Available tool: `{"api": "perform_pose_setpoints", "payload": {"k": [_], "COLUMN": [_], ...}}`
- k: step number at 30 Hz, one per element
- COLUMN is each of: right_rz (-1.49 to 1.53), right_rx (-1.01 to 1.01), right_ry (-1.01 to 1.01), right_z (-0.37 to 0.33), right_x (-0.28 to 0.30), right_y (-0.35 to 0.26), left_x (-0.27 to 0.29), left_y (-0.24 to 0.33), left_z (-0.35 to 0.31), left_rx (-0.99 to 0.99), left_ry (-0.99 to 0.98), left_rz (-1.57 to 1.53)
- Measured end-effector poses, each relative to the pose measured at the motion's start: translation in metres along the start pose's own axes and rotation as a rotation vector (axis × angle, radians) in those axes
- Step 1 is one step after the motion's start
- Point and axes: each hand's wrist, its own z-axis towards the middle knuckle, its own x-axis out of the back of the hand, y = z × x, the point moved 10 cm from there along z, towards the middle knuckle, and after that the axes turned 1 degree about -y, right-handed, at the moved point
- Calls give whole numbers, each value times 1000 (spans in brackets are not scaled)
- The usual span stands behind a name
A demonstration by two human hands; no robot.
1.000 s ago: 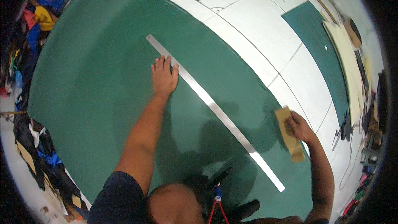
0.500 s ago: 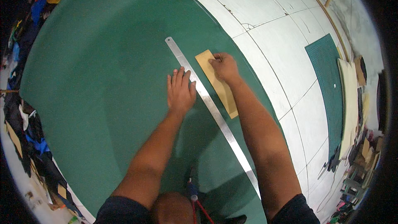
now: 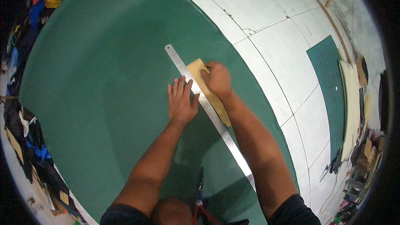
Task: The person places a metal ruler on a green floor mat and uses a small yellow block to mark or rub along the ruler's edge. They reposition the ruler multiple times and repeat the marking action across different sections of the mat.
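Pressing flat with fingers spread, the left hand (image 3: 181, 101) pins a long metal ruler (image 3: 210, 114) onto green cloth (image 3: 100, 91) covering the bench (image 3: 266, 29). The ruler runs diagonally, far-left to near-right. Just right of it, touching its edge, the right hand (image 3: 217, 78) is closed on a tan card strip (image 3: 207, 89) lying parallel. No containers show.

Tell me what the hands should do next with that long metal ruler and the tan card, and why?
Probably slide the tan card snug against the metal ruler. The left hand lies flat on the green cloth, pressing the ruler's edge, and the right hand grips the card's top beside it. Whether their edges meet evenly is hard to tell.
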Motion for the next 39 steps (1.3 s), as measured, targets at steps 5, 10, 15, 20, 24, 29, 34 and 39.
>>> {"api": "perform_pose_setpoints", "payload": {"k": [5, 10, 15, 20, 24, 29, 34, 39], "right_rz": [-33, -8, -28, 4, -13, -44, -42, -48], "right_rx": [-37, -59, -74, -70, -87, -72, -84, -71], "right_ry": [-3, 45, 22, 37, 26, 33, 18, 38], "right_z": [-6, -6, -5, -7, -6, -8, -8, -6], "right_x": [3, 9, 6, 8, 9, 10, 8, 2], "right_y": [-5, -2, -1, -1, -1, -3, -2, 2], "left_x": [-4, -6, -5, -6, -3, -5, -9, 2], "left_y": [-3, 1, 0, 0, 1, 2, 1, 2], "left_z": [-1, 0, -2, -2, 0, 0, 0, -2], "left_rx": [23, 23, 42, 50, 32, 17, 63, 11], "left_ry": [-22, -69, -66, -106, -55, -58, -122, 31], "left_rz": [-6, 47, 61, 74, 27, 49, 76, 31]}}
